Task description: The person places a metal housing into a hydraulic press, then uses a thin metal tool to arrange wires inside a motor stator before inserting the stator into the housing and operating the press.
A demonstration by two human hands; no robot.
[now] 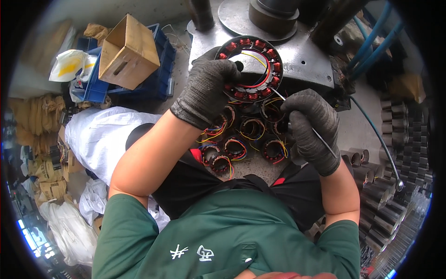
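Note:
My left hand [207, 83], in a dark grey knit glove, grips the rim of a ring-shaped motor stator [277, 66] with red copper coils around its inside. Red and yellow wires run along the inner edge of the ring. In my right hand [313, 128], gloved the same way, is a thin metal rod [324, 141] whose tip touches, or lies very near, the ring's lower right side. Beneath both hands, several smaller wound stators [235, 148] with coloured leads sit on the floor between my legs.
A steel press table [297, 63] stands ahead, with a thick round column above it. To the left, an open cardboard box [134, 53] rests on blue crates [162, 60], near white sacks [100, 132]. Stacked metal cylinders [376, 186] and a blue hose [371, 122] lie to the right.

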